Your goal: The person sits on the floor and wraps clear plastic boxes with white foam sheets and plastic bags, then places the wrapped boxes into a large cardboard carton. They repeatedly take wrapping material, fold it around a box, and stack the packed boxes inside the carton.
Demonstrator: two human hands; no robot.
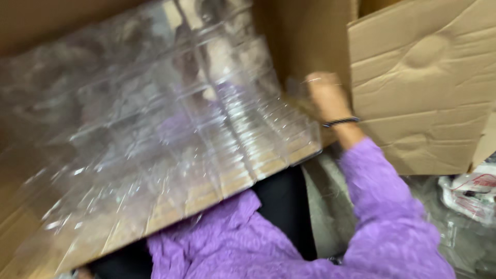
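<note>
Clear tray, ridged plastic, fills the frame from 9 to 12 o'clock, tilted against a box. My right hand sits at its 3 o'clock edge; blur, so I can't tell the grip. Left hand not visible. Purple sleeve at 5 o'clock. Tray looks mid-move, not set down. Creased flap at 2 o'clock.

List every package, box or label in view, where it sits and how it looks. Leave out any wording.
Clear plastic tray stack: left and centre, see-through moulded compartments, tilted, blurred.
Cardboard box: behind the trays, plain brown wall.
Cardboard flap: upper right, brown, creased and dented.
White plastic bag: right edge, crumpled, red print.
Right hand: at the trays' right edge, against the box; grip unclear.
</note>
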